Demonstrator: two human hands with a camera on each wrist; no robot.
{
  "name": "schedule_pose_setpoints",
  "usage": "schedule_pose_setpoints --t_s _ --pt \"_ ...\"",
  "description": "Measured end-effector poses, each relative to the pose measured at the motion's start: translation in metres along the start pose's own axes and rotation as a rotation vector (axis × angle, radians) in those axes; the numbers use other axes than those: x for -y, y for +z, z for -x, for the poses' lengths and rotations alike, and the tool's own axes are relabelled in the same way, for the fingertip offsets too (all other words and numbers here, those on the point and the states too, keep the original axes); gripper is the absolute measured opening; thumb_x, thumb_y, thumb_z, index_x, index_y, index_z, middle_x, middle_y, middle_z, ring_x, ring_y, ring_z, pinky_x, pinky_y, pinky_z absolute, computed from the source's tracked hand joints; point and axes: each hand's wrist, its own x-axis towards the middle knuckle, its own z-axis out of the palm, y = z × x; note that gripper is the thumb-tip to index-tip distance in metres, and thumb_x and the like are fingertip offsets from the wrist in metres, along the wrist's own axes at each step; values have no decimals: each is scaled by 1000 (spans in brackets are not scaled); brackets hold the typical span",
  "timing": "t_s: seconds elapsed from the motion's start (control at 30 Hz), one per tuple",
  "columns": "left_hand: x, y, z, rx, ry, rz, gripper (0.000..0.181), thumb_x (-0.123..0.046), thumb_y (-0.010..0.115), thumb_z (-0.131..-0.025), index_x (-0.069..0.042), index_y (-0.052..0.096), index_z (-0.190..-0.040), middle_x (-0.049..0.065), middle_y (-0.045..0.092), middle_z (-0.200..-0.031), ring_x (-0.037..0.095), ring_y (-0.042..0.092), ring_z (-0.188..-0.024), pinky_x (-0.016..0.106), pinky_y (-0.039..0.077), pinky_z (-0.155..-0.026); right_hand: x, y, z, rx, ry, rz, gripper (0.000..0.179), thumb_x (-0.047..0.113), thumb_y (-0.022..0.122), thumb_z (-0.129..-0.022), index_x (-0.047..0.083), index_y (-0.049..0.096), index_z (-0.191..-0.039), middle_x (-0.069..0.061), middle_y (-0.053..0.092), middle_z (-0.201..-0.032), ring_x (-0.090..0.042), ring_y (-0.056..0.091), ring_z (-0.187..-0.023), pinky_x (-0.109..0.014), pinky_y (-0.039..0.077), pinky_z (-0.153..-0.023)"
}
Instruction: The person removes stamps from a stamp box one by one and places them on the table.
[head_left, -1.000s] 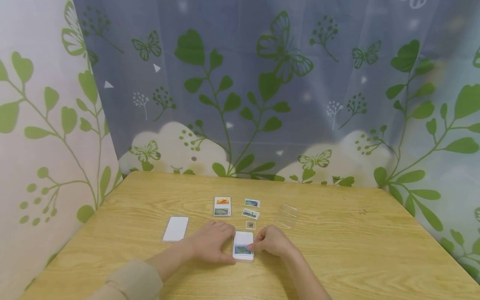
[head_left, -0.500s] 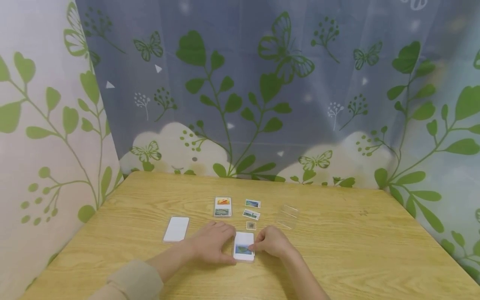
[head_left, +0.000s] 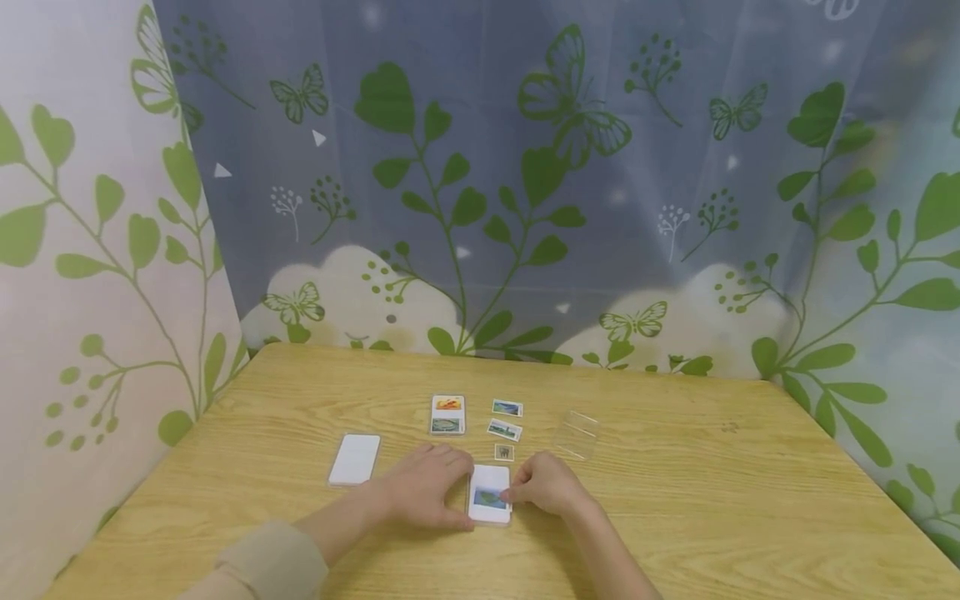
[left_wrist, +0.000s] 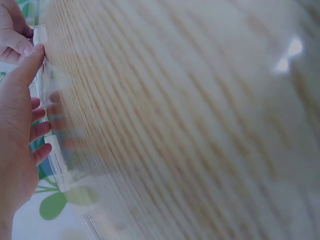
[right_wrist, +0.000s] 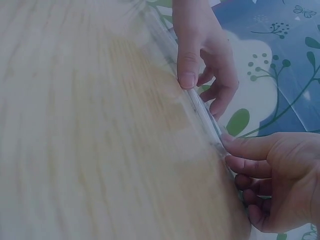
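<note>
In the head view a white card [head_left: 491, 476] in a clear case lies near the table's front middle, with a small blue and green picture stamp [head_left: 490, 498] on its lower half. My left hand [head_left: 431, 487] holds the card from the left, thumb at its near corner and forefinger at its far corner. From the right, my right hand [head_left: 550, 484] pinches the stamp's right end between thumb and forefinger. Both wrist views look low across the table, so the card shows only edge-on between the left hand [right_wrist: 207, 57] and the right hand [right_wrist: 287, 180].
Beyond the card lie three loose stamps [head_left: 505, 430] in a column. A cased card [head_left: 447, 414] with two stamps lies behind to the left. Another white card [head_left: 355, 459] is left of my left hand. A clear plastic case [head_left: 576, 435] lies at the right on the wooden table [head_left: 712, 500].
</note>
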Motion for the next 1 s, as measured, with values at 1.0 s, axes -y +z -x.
schedule_pose_setpoints --t_s 1.0 --pt "0 -2 -1 27 -12 -37 72 -65 54 -79 -11 51 -127 1 50 -131 20 43 -122 44 32 -103 -23 -42 -6 38 -25 -152 13 12 63 -86 -1 68 -86 -5 65 -94 -21 55 -93 -46 44 -84"
